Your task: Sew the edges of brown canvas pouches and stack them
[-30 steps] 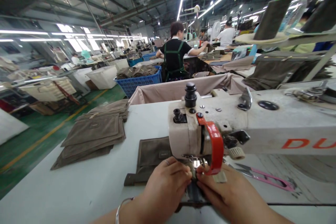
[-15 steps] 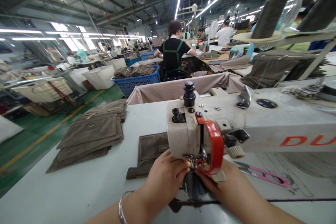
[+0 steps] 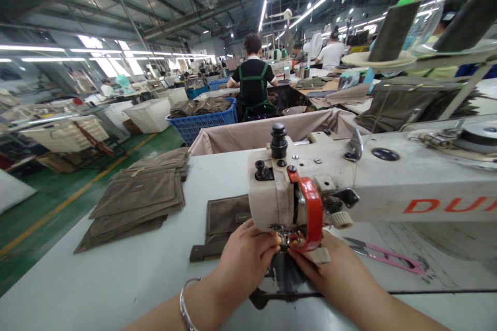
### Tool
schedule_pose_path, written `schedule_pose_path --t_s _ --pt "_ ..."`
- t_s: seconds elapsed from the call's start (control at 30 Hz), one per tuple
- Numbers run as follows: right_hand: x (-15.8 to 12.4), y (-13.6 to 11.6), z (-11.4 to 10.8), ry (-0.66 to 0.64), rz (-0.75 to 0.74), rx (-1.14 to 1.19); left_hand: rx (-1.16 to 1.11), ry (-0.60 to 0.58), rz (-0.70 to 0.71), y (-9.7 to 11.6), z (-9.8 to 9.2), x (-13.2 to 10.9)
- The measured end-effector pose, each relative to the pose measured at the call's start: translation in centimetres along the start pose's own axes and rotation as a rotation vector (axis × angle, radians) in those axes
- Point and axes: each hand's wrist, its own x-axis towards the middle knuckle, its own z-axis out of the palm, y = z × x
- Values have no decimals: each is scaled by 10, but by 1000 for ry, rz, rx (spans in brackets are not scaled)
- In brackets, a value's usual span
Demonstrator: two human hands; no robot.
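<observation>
A grey-brown fabric piece (image 3: pixel 224 217) with a small label lies partly under the head of a white sewing machine (image 3: pixel 267 191). My left hand (image 3: pixel 246 253), with a bracelet at the wrist, pinches the fabric just left of the presser foot (image 3: pixel 285 240). On the other side of the foot, my right hand (image 3: pixel 330 264) has its fingertips closed at the fabric's near edge, partly hidden by the red guard (image 3: pixel 313 212). The stretch of fabric between the hands is mostly covered by fingers and machine. Pink-handled thread snips (image 3: pixel 392 258) rest right of my right hand.
A stack of similar fabric pieces (image 3: pixel 140 191) sits at the table's left edge. Behind the table hang a pinkish cloth (image 3: pixel 233 132) and a blue crate (image 3: pixel 205 121) of pieces. Thread cones (image 3: pixel 394 31) stand at right. A co-worker (image 3: pixel 254 80) sits ahead, back turned.
Both hands stay at the presser foot with hardly any shift. The view has moved slightly, and the co-worker ahead has changed head and arm position.
</observation>
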Motion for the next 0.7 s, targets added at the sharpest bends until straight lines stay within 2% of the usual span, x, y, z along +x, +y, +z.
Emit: schedule_pose_path --t_s 0.33,0.53,0.6,0.7 --pt "0 -2 -2 -5 12 18 -24 -1 14 2 -4 0" --pt "4 -7 -5 4 0 43 -57 -24 3 2 0 0" --pt "2 -4 -7 -25 15 48 -39 -35 -4 2 -5 3" --pt "-9 7 -12 -41 -34 11 30 -79 2 3 -24 2"
